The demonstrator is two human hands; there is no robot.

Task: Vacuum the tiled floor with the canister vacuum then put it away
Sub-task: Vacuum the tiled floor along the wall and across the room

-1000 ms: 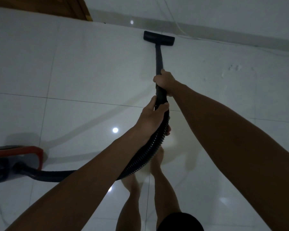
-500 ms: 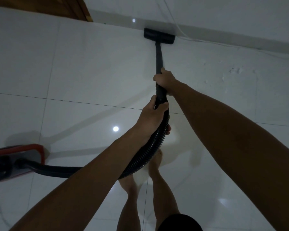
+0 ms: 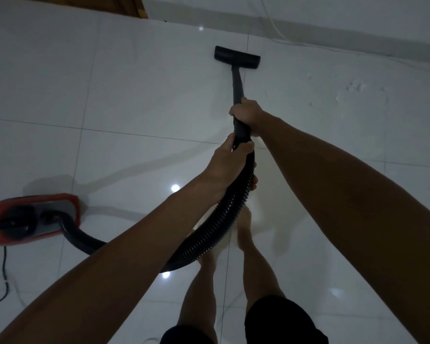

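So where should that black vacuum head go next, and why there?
Probably a sideways step to the right, then another stroke toward the wall. Both hands, right hand ahead of left hand, grip the wand, and the vacuum head sits short of the baseboard, while faint specks mark the tile to its right.

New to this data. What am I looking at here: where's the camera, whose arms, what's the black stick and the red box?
There is one view, from a wide-angle camera worn on a person's head, looking forward and down, so the arms are the wearer's own; no robot is involved. The right hand grips the black wand higher up, and the left hand grips where the wand meets the ribbed hose. The wand ends in a flat floor nozzle resting on the glossy tiled floor, short of the wall. The hose runs back to the red canister vacuum on the left, with a power cord trailing from it. The person's bare legs show below.
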